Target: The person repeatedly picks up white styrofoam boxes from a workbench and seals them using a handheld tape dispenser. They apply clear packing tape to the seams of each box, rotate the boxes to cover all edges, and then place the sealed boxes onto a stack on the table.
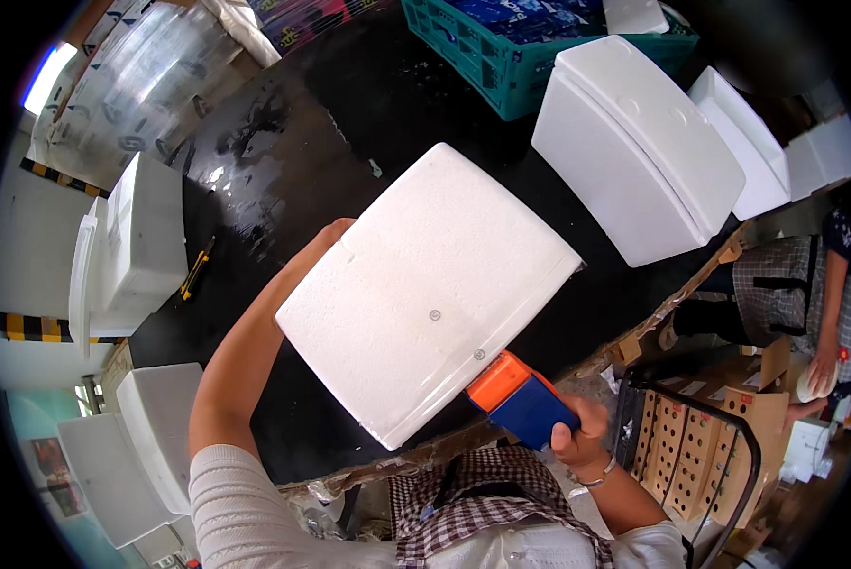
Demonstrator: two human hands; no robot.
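Observation:
A white polystyrene foam box (425, 284) stands on the black table before me. Its broad top face bears two small printed marks. My left hand (336, 231) holds the box's far left side, with the fingers hidden behind it. In my right hand (583, 430) is a blue and orange tape dispenser (521, 402), its orange front against the box's near right edge. A strip of clear packing tape (461, 380) runs shiny along that edge.
A yellow utility knife (196, 274) lies left on the wet black table (283, 163). Foam boxes (610, 163) and a teal crate (482, 67) of blue packs stand far right. Other foam boxes (151, 242) are left. Beyond the right edge are a cart with cartons (688, 441) and another person (788, 284).

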